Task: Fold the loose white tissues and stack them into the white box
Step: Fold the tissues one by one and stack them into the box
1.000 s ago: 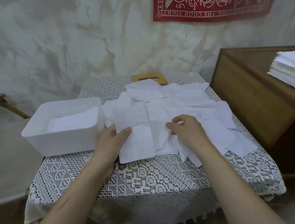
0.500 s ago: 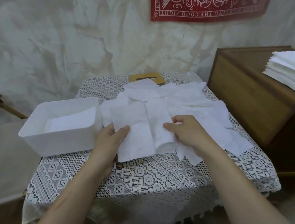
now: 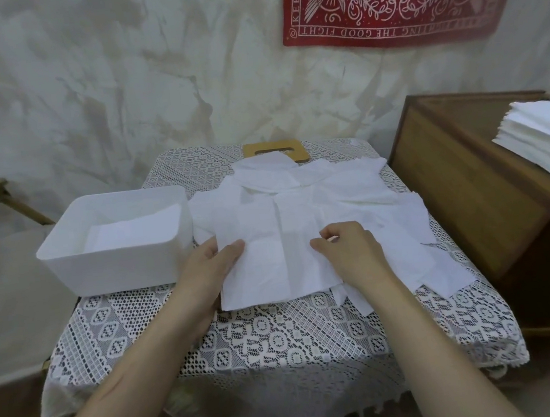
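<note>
Hands (image 3: 202, 278) (image 3: 354, 250) pinch a thin, creased square tissue (image 3: 266, 267) on lace tablecloth (image 3: 248, 348).

The left hand (image 3: 206, 278) and the right hand (image 3: 351, 254) are bare, and so are both forearms along all the length that shows (the lower edge of the view cuts them off). The forearms are slender and smooth. The fingernails are too small to make out.
</note>
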### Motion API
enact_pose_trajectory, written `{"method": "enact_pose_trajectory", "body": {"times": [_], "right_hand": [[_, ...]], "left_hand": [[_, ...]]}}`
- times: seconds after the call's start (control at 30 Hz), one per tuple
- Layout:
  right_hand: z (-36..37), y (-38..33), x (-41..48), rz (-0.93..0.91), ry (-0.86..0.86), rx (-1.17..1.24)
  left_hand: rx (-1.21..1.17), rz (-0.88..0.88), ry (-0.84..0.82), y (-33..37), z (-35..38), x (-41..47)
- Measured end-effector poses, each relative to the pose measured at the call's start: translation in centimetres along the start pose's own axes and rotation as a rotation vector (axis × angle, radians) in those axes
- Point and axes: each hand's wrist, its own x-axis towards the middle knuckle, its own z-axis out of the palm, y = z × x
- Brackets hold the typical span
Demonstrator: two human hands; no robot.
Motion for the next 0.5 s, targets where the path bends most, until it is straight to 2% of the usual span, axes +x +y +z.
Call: {"method": "enact_pose_trajectory", "body": {"times": [0.07,0.17,0.3,0.4,0.5], "right_hand": [[-0.1,-0.3,0.1,-0.038,0.027,0.164],[-0.9,-1.0,-0.2,-0.090,0.069,0.591],[-2.3,-1.9,-1.7,-0.066,0.004,0.989],[-2.2,-2.0,-2.2,-0.023,-0.063,1.099],[-1.0,-1.8,-2.2,-0.005,-0.134,0.983]], "left_hand": [[-0.010,-0.001,0.003,0.0,0.1,0.0],[-0.030,-0.005,0.014,0.2,0.3,0.0],[-0.020,-0.003,0.013,0.2,0.6,0.0],[-0.018,-0.001,0.002,0.2,0.7,-0.1],[-0.042,0.007,-0.021,0.2,0.8,-0.3]]}}
